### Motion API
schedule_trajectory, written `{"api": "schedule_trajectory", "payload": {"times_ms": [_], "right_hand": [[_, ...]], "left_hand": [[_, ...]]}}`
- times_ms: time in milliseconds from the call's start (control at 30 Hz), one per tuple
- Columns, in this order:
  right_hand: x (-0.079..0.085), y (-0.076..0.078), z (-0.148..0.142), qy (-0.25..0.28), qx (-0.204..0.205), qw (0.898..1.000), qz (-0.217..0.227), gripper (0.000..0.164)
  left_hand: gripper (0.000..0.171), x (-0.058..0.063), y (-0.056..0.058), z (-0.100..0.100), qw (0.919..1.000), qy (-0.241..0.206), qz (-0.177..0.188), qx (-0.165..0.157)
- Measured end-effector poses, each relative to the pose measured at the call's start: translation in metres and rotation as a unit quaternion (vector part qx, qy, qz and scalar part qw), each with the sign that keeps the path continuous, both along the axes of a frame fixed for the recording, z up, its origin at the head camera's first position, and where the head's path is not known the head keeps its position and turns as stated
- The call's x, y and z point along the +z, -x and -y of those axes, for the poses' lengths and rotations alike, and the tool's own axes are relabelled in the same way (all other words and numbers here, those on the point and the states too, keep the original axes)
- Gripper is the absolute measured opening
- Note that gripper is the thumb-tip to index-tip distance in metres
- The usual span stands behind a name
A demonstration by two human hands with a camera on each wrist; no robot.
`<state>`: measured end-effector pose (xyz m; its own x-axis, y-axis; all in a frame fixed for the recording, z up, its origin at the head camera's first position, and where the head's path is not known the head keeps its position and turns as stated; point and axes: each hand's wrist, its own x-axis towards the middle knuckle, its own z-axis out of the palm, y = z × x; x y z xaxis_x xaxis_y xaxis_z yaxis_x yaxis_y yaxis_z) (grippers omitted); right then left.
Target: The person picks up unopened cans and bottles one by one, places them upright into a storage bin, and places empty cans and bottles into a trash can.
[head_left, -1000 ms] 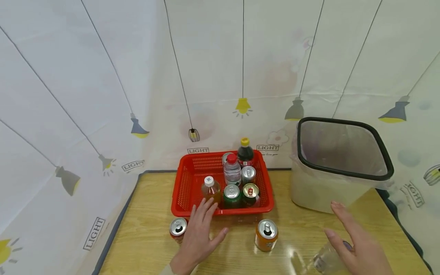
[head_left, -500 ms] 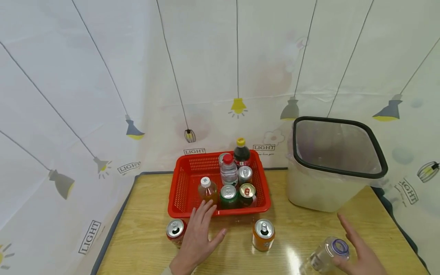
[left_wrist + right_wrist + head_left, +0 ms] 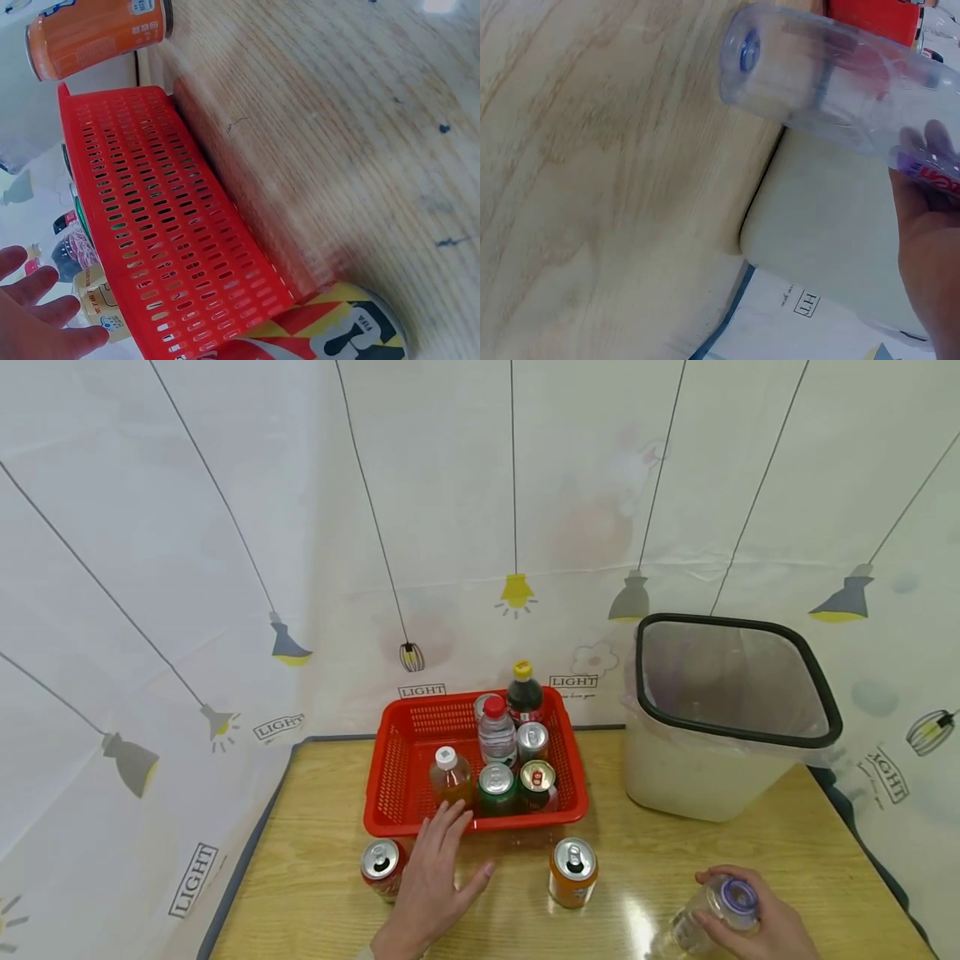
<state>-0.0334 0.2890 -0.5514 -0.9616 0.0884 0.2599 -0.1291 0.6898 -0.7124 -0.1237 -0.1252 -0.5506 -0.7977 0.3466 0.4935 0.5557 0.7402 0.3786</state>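
My right hand (image 3: pixel 768 920) grips a clear plastic bottle (image 3: pixel 688 928) near its uncapped purple neck, thumb on one side and fingers on the other. The right wrist view shows the see-through bottle (image 3: pixel 817 71), with a purple and red label by the fingers. Whether its base touches the table is hard to tell. My left hand (image 3: pixel 429 885) holds nothing; its spread fingers reach the front rim of the red basket (image 3: pixel 375 785), close to a white-capped bottle of amber drink (image 3: pixel 452 781). A red can (image 3: pixel 382 868) stands left of that hand, an orange can (image 3: pixel 573 872) to its right.
In the basket's right half stand several cans, a red-capped clear bottle (image 3: pixel 497 731) and a yellow-capped dark cola bottle (image 3: pixel 524 697). A lined bin (image 3: pixel 686 777) with a black rim stands at the right. Patterned cloth (image 3: pixel 450 527) hangs behind the wooden table (image 3: pixel 307 860).
My right hand has come down from above the clear bottle and closed its fingers and thumb around the upper part. The left hand stays by the basket rim. The view has shifted slightly.
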Motion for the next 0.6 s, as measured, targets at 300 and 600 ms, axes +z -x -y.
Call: {"api": "schedule_trajectory", "payload": {"times_ms": [300, 600], "right_hand": [[0.063, 0.002, 0.000, 0.039, -0.034, 0.997, -0.050, 0.055], [0.166, 0.027, -0.010, 0.218, 0.063, 0.927, -0.299, 0.049]], "left_hand": [[0.071, -0.003, -0.001, 0.002, 1.0000, 0.003, 0.001, 0.004], [0.070, -0.006, -0.001, 0.005, 1.0000, 0.008, 0.002, 0.005]]}}
